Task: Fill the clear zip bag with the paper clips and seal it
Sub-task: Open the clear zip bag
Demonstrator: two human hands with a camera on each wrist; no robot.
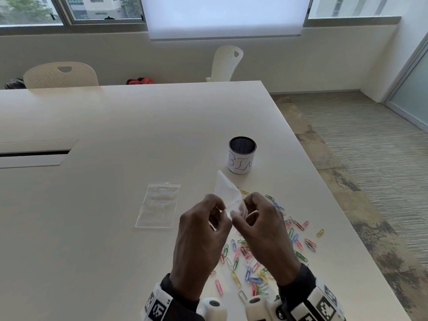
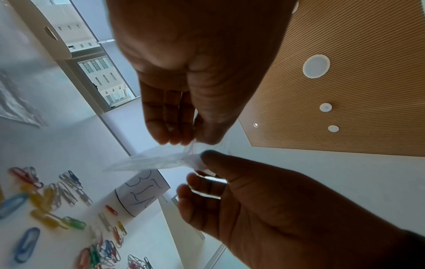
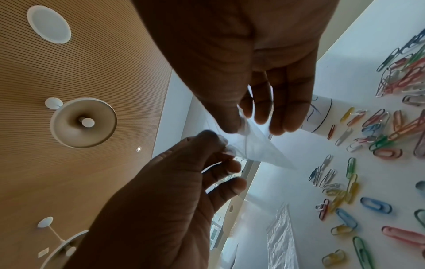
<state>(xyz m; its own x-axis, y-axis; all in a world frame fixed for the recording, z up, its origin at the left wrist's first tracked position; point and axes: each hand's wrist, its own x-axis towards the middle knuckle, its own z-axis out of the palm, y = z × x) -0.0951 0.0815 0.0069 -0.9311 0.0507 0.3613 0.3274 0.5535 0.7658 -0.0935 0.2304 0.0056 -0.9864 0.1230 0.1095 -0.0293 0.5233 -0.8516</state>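
I hold a small clear zip bag (image 1: 225, 191) in the air over the white table (image 1: 115, 126), its far corner pointing up and away. My left hand (image 1: 220, 212) pinches one side of the bag's near edge, and my right hand (image 1: 243, 213) pinches the other side. The left wrist view shows my left hand (image 2: 184, 140) and right hand (image 2: 202, 167) meeting at the bag (image 2: 156, 162). Seen from the right wrist, my right hand (image 3: 243, 125) and left hand (image 3: 220, 145) grip the bag (image 3: 253, 147). Several coloured paper clips (image 1: 254, 258) (image 2: 46, 196) (image 3: 379, 138) lie scattered below.
A second clear bag (image 1: 159, 205) (image 3: 282, 242) lies flat on the table left of my hands. A mesh cup labelled BIN (image 1: 242, 156) (image 2: 142, 193) stands behind the clips. The table's right edge (image 1: 324, 205) runs close to the clips. Two white chairs (image 1: 60, 75) stand at the far side.
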